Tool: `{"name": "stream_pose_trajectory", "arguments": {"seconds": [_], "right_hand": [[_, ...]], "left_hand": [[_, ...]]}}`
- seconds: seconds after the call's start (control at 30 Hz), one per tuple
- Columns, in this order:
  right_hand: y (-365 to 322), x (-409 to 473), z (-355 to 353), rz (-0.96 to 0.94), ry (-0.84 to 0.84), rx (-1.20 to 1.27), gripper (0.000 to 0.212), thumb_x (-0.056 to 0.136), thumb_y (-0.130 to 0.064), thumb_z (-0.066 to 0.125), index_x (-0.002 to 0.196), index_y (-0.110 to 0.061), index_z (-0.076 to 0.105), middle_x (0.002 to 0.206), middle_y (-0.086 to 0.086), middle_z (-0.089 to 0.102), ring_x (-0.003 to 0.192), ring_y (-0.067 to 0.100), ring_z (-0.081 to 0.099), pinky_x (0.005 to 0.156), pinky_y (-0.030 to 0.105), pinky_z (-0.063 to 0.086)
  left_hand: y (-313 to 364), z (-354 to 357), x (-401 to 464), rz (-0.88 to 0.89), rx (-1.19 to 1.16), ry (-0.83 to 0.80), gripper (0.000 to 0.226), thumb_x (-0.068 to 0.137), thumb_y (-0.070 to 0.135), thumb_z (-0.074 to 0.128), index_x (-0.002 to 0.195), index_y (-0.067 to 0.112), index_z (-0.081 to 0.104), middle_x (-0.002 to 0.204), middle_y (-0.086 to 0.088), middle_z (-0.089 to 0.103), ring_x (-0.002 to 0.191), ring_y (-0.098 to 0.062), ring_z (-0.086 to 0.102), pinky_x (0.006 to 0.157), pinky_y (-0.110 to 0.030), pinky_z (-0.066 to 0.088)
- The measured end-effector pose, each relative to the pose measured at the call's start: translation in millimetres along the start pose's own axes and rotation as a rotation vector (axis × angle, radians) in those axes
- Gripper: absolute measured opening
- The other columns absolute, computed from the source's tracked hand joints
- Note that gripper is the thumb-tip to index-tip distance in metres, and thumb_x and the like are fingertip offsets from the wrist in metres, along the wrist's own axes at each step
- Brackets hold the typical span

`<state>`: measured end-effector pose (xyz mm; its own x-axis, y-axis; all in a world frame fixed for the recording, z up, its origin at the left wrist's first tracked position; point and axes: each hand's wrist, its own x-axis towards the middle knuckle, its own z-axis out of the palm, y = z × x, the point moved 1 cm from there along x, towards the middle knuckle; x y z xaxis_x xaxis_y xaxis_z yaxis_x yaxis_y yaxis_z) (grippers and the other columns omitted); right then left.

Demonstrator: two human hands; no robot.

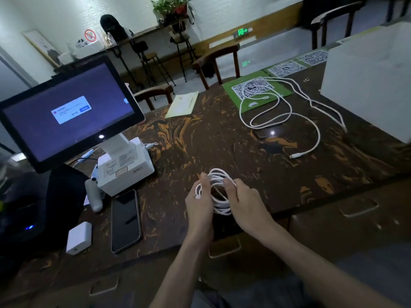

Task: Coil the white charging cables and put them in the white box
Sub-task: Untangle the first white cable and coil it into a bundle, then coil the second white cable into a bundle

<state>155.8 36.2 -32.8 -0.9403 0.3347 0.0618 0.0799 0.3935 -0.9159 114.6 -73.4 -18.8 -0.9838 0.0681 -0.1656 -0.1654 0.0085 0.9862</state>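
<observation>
Both hands hold one coiled white charging cable (219,192) just above the near edge of the dark brown marbled table (200,134). The left hand (200,203) is curled closed on the left side of the coil, thumb over the strands and fingers hidden behind them, likely to keep the loops from springing apart. The right hand (244,196) pinches the right side, fingers bent over the bundle, so the coil stays round and stacked between the two grips. A plug end seems to sit near the left palm; too small to be sure.

A second cable, a loose white charging cable (280,116), lies uncoiled on the table farther right, part of it draped over a green QR-code placard (235,98), its connector end toward the near side. It is not yet coiled.

The large white box (369,85) stands at the far right, near the loose cable and well apart from the hands; its opening is not visible.

Judgement: the first coil looks about finished; the next step is probably carrying it right to the box, keeping grip so the loops hold.

A black smartphone (125,221) and a small white charger brick (79,237) sit to the left, untouched.
</observation>
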Motion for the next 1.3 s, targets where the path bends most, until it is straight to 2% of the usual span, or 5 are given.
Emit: {"name": "stream_pose_trajectory", "arguments": {"seconds": [0.23,0.37,0.53,0.93,1.3], "right_hand": [[17.1,70.1,7.9,0.054,0.08,-0.089,0.046,0.104,-0.053,0.027,0.075,-0.023,0.044,0.069,-0.005,0.05,0.061,0.014,0.047,0.062,0.031,0.024],[11.8,95.0,18.7,-0.065,0.153,-0.398,0.046,0.105,-0.048,0.032,0.087,-0.013,0.054,0.084,0.02,0.068,0.081,0.043,0.065,0.063,0.043,0.041],[-11.3,111.2,52.8,-0.267,0.287,-0.817,0.041,0.085,-0.044,0.076,0.063,-0.013,0.061,0.046,0.01,0.062,0.036,0.029,0.06,0.036,0.028,0.043],[-36.3,155.4,122.9,-0.359,0.113,-0.652,0.04,0.106,-0.042,0.04,0.103,-0.009,0.062,0.076,0.014,0.074,0.065,0.036,0.071,0.055,0.037,0.047],[-28.6,125.7,105.0,-0.357,0.029,-0.405,0.043,0.107,-0.036,0.034,0.126,-0.002,0.051,0.112,0.02,0.066,0.1,0.037,0.063,0.085,0.046,0.048]], "left_hand": [[-1.1,-5.6,54.5,0.198,0.272,0.095,0.037,0.1,0.049,0.048,0.1,0.017,0.068,0.088,0.003,0.072,0.077,-0.005,0.067,0.066,-0.019,0.049],[-10.5,-9.2,67.3,0.253,0.445,0.104,0.022,0.098,0.044,0.058,0.11,0.027,0.065,0.094,0.012,0.072,0.085,0.004,0.066,0.072,-0.019,0.05],[-4.5,-47.1,79.8,0.157,0.234,0.205,0.041,0.093,0.051,0.039,0.106,0.025,0.069,0.094,-0.002,0.074,0.07,-0.018,0.062,0.057,-0.033,0.05],[-3.5,-66.2,94.3,0.565,0.827,0.247,0.035,0.1,0.008,0.053,0.134,0.003,0.053,0.152,-0.017,0.033,0.139,-0.02,0.035,0.105,-0.002,0.017],[-11.1,-64.0,95.9,0.45,1.077,0.184,0.06,0.101,0.011,0.039,0.156,0.003,0.015,0.166,-0.018,-0.002,0.153,-0.03,-0.009,0.124,-0.041,-0.001]]}}
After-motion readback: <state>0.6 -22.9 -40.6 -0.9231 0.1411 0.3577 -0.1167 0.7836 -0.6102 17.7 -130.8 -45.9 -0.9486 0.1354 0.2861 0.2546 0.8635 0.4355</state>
